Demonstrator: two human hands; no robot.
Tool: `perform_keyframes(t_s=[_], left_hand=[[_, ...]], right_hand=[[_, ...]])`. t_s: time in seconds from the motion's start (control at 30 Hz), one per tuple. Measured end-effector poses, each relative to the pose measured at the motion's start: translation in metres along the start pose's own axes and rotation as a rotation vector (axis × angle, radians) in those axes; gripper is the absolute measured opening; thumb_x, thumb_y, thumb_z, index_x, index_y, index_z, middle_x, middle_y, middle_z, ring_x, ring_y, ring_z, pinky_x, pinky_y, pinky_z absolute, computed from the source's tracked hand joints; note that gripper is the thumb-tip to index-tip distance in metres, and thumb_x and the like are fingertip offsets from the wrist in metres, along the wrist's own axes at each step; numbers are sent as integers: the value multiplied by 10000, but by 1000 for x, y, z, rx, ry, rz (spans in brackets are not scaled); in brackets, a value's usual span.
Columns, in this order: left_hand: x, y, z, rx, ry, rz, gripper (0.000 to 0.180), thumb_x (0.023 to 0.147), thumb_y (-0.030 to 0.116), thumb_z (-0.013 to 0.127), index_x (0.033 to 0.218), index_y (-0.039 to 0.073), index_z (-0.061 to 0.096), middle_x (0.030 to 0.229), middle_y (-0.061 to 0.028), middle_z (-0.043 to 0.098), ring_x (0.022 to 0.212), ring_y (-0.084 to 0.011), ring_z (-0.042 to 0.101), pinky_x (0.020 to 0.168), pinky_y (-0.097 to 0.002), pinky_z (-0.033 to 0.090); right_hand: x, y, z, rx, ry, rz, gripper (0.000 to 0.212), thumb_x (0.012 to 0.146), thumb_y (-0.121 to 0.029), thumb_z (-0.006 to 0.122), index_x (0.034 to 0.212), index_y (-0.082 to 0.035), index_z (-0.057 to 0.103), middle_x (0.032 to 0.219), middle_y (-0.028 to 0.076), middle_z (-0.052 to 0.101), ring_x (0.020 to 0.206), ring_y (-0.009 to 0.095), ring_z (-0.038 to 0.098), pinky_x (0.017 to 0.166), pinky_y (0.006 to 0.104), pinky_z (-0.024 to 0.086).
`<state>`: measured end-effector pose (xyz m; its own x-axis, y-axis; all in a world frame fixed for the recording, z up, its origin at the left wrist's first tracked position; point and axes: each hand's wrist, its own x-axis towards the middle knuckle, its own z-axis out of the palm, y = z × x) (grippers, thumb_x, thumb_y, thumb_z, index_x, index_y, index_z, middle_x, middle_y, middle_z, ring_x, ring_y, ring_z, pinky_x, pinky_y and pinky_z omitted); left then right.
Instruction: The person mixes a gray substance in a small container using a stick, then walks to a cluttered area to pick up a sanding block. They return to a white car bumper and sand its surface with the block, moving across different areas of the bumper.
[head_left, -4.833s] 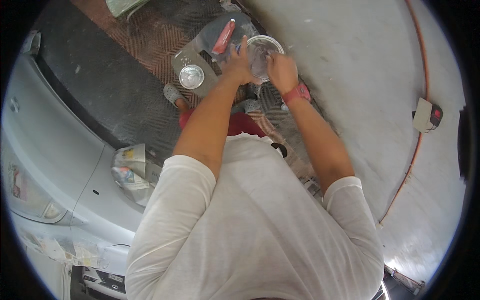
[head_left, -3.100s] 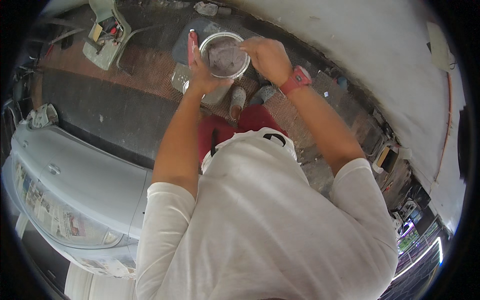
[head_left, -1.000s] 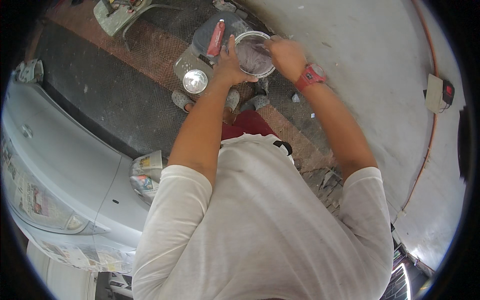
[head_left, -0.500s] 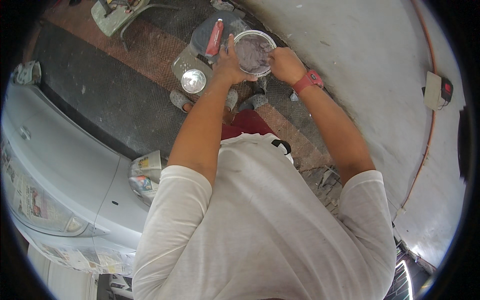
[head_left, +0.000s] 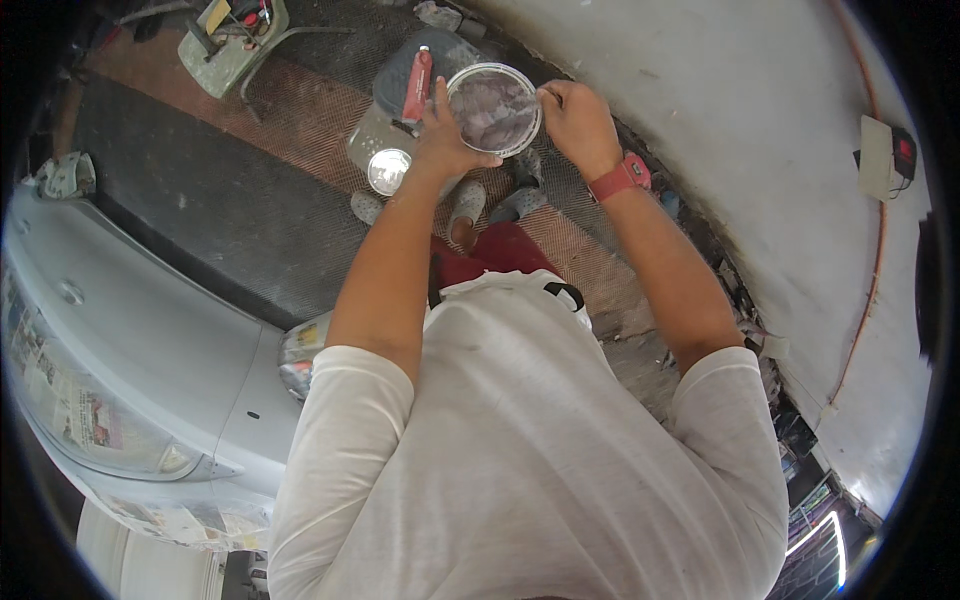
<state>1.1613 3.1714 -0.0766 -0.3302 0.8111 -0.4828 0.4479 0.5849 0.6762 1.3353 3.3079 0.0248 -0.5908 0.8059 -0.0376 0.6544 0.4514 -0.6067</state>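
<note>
Head view | I'm seeing left hand (head_left: 445, 140) gripping round container (head_left: 493, 108) | right hand (head_left: 575, 120), shifting since a second ago, pinching its 3 o'clock rim

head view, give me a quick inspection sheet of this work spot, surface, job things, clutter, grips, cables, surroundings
surface: dark and reddish patterned ground, gritty near the wall
job's things: round clear container with greyish contents, held up over the ground
clutter: red tube on a dark lid, small shiny tin, green tray of bits, debris along the wall foot
grips: left hand closed on the container's near rim; right hand, red wristband, pinching its far rim
cables: orange cable running down the wall past a box
surroundings: silver car with papered windows at left, pale wall at right
</note>
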Motion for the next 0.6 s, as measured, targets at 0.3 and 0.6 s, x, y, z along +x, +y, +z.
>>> perform_keyframes(t_s=[0.3, 0.6], left_hand=[[7, -8, 11, 97, 86, 99, 1796, 495, 430, 1100, 1707, 30, -164, 1718, -389, 175, 1557, -508, 379, 1272, -499, 407], [20, -13, 11, 51, 188, 359, 1801, 518, 436, 1095, 1691, 7, -203, 1728, -370, 179, 1605, -467, 291, 1296, -488, 373]], right_hand=[[-31, 15, 41, -143, -185, -110, 207, 923, -157, 699, 920, 33, 779, 916, 294, 748, 879, 469, 750, 830, 576, 593], [-20, -12, 49, 466, 37, 586, 280, 957, -210, 695, 968, 51, 796, 898, 301, 750, 900, 486, 749, 849, 538, 597]])
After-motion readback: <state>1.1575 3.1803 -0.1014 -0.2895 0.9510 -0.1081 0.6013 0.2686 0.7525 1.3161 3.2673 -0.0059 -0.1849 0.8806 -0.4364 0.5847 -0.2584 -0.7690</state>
